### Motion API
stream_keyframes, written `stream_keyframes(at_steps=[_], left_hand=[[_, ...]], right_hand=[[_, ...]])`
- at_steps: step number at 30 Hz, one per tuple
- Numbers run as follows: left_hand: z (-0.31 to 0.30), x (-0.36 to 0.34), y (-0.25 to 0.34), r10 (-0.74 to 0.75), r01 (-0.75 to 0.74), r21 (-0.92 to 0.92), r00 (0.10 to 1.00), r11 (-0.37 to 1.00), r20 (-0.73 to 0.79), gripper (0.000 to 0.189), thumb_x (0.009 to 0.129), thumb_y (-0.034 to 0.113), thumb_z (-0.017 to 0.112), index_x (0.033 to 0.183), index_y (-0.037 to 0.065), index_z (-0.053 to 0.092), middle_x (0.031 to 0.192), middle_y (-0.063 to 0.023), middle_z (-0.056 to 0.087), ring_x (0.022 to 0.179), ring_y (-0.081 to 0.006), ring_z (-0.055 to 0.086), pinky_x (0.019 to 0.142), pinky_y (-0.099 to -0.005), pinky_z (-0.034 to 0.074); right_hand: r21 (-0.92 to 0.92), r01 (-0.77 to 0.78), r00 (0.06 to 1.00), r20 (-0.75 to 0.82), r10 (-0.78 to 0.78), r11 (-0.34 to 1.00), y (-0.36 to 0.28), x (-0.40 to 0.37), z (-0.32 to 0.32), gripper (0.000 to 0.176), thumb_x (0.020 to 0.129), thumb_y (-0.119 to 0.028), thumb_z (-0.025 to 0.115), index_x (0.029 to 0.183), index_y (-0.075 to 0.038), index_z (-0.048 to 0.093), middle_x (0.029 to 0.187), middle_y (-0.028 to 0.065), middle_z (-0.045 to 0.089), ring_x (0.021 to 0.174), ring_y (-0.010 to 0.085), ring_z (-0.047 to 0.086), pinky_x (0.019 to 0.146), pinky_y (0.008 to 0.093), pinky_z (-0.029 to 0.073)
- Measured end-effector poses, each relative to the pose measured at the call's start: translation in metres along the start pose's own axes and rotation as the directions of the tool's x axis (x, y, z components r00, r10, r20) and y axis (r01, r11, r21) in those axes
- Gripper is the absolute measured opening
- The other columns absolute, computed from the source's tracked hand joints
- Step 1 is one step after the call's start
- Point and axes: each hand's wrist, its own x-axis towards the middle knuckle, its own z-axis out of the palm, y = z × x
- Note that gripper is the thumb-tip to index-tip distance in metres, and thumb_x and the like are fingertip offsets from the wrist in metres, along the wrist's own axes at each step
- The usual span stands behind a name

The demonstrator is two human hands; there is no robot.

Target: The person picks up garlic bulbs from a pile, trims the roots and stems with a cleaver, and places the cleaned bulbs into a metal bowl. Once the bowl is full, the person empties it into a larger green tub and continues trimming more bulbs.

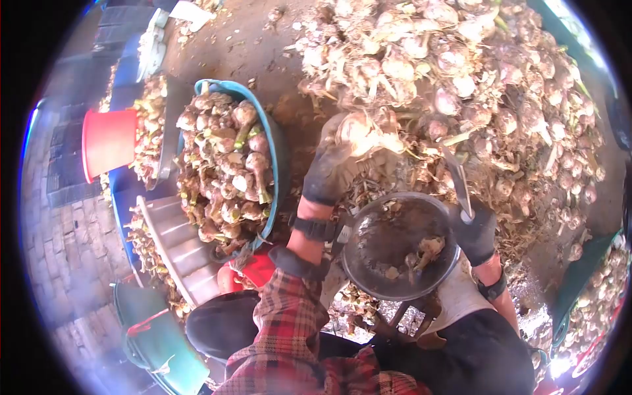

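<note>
Left hand (327, 168) clamped on garlic bulb (357, 133) | dark basin (375, 230) nearer me, scraps (428, 253) inside | right hand (475, 234) clamped round metal tool (457, 174), apart from bulb | I read: bulb held, tool ready; calls for steady grip, fingers clear

Okay, so the sleeve (289, 309) is totally covered in red, black and beige plaid. Dark grey gloves are worn on the left hand (327, 172) and right hand (475, 236). Cream skins on the garlic bulbs (454, 59) are tinged pinkish purple. The round tub (271, 131) is rimmed in teal, the small bucket (108, 146) is coloured bright red.
</note>
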Motion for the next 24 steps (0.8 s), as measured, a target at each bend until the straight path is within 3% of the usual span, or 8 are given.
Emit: stream_keyframes(at_steps=[3,5,11,13,14,18,22,24], left_hand=[[0.018,0.000,-0.018,0.014,0.003,-0.164,0.995,0.986,0.104,0.060,0.085,0.016,0.064,0.137,0.007,0.036,0.131,-0.0160,0.047,0.124,-0.0338,0.047,0.101,-0.0537,0.043],[0.039,-0.004,-0.027,0.062,-0.063,0.044,0.998,0.997,0.018,0.061,0.084,0.016,0.065,0.136,0.006,0.036,0.132,-0.0172,0.047,0.123,-0.0346,0.048,0.099,-0.0548,0.044],[0.023,-0.014,-0.063,-0.146,0.148,0.012,0.983,0.989,-0.112,0.045,0.088,0.010,0.062,0.128,0.002,0.042,0.117,-0.0110,0.057,0.108,-0.0179,0.056,0.091,-0.0307,0.049],[0.002,-0.005,-0.071,-0.098,0.053,0.850,0.995,0.524,-0.002,0.048,0.084,0.020,0.069,0.123,0.002,0.046,0.115,-0.0103,0.057,0.105,-0.0170,0.056,0.088,-0.0311,0.048],[0.028,-0.011,-0.067,-0.153,0.189,0.314,0.979,0.931,-0.134,0.059,0.076,0.025,0.075,0.123,0.002,0.048,0.113,-0.0098,0.058,0.100,-0.0166,0.056,0.089,-0.0316,0.047],[0.056,-0.002,-0.067,0.202,-0.272,0.666,0.962,0.694,0.183,0.056,0.076,0.025,0.078,0.121,0.003,0.052,0.112,-0.0088,0.059,0.098,-0.0175,0.060,0.087,-0.0317,0.050],[-0.019,-0.049,-0.092,-0.186,0.150,0.610,0.983,0.778,-0.005,0.055,0.076,0.007,0.077,0.124,0.004,0.051,0.115,-0.0089,0.061,0.103,-0.0169,0.059,0.090,-0.0327,0.050],[-0.006,-0.054,-0.084,-0.231,0.167,0.559,0.972,0.812,0.045,0.050,0.084,0.011,0.068,0.129,0.004,0.046,0.123,-0.0100,0.055,0.110,-0.0195,0.054,0.097,-0.0352,0.046]], right_hand=[[0.032,0.054,0.998,-0.017,-0.054,0.998,-0.010,0.002,-0.003,0.013,0.077,-0.009,0.066,0.067,-0.001,0.060,0.060,0.0155,0.059,0.051,0.0316,0.059,0.046,0.0372,0.044],[0.009,0.061,0.998,-0.029,-0.061,0.998,-0.020,0.004,-0.009,0.013,0.076,-0.009,0.066,0.067,-0.001,0.060,0.062,0.0151,0.059,0.052,0.0331,0.059,0.047,0.0372,0.045],[-0.088,0.239,0.971,0.030,-0.238,0.967,-0.028,0.006,-0.033,0.014,0.065,-0.015,0.070,0.074,-0.006,0.063,0.073,0.0124,0.059,0.063,0.0332,0.060,0.055,0.0403,0.047],[-0.148,0.242,0.970,0.056,-0.236,0.959,-0.031,0.007,-0.038,0.018,0.066,-0.017,0.071,0.076,-0.006,0.062,0.073,0.0118,0.058,0.063,0.0333,0.060,0.055,0.0410,0.047],[-0.154,0.232,0.973,0.052,-0.226,0.961,-0.033,0.008,-0.041,0.018,0.066,-0.017,0.071,0.076,-0.006,0.062,0.073,0.0118,0.058,0.063,0.0333,0.060,0.055,0.0410,0.047],[-0.213,0.290,0.956,0.117,-0.270,0.933,-0.040,0.007,-0.046,0.023,0.069,-0.021,0.072,0.081,-0.006,0.059,0.075,0.0115,0.057,0.062,0.0326,0.061,0.054,0.0410,0.048],[-0.257,0.318,0.942,0.195,-0.273,0.913,-0.039,0.007,-0.049,0.026,0.069,-0.024,0.070,0.083,-0.006,0.057,0.077,0.0113,0.057,0.067,0.0309,0.062,0.055,0.0404,0.049],[-0.254,0.333,0.932,0.233,-0.277,0.908,-0.039,0.006,-0.048,0.030,0.068,-0.026,0.070,0.085,-0.006,0.056,0.081,0.0115,0.057,0.071,0.0303,0.062,0.056,0.0405,0.050]])
